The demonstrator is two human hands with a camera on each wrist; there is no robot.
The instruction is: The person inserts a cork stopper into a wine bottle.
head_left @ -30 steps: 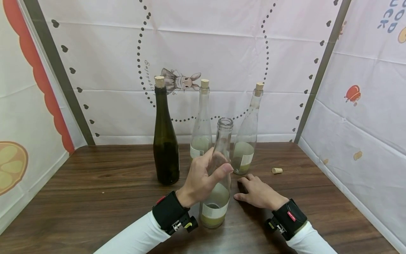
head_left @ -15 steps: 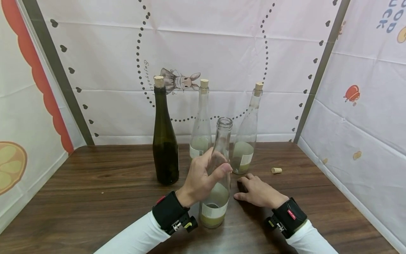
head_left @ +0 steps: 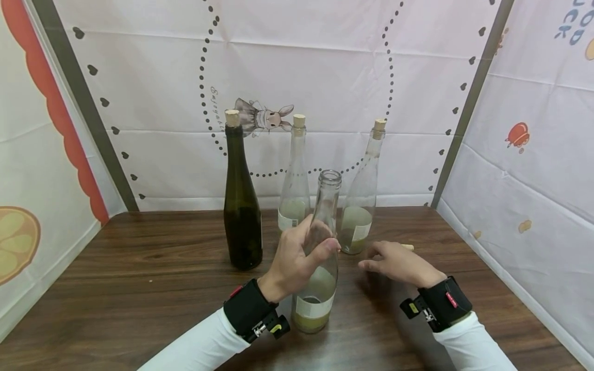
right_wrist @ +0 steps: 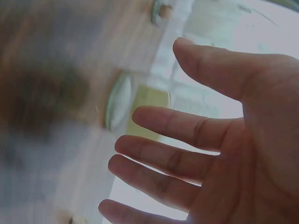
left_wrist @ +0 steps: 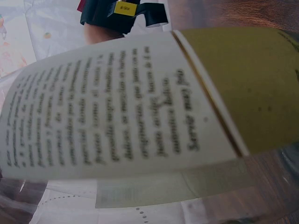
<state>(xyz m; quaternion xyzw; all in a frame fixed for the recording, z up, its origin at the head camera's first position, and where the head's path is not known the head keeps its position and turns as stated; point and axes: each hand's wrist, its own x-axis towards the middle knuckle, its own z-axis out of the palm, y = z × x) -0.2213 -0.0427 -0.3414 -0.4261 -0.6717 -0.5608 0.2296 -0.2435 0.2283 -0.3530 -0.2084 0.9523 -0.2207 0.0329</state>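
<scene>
Your left hand (head_left: 297, 257) grips the uncorked clear bottle (head_left: 320, 257) upright on the near desk (head_left: 139, 278), steadying it, while your right hand (head_left: 399, 264), fingers loose and empty, hovers just beside what looks like a cork (head_left: 408, 247).

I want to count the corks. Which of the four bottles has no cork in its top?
The clear glass bottle nearest the camera, which the left hand grips. Its mouth is open; the three bottles behind it are corked.

Dark wooden table (head_left: 139, 288), four bottles standing on it: a dark green bottle (head_left: 241, 216), two corked clear bottles (head_left: 294, 201) behind, an open clear bottle (head_left: 320, 278) in front, a loose cork (head_left: 408, 247) to the right.
</scene>
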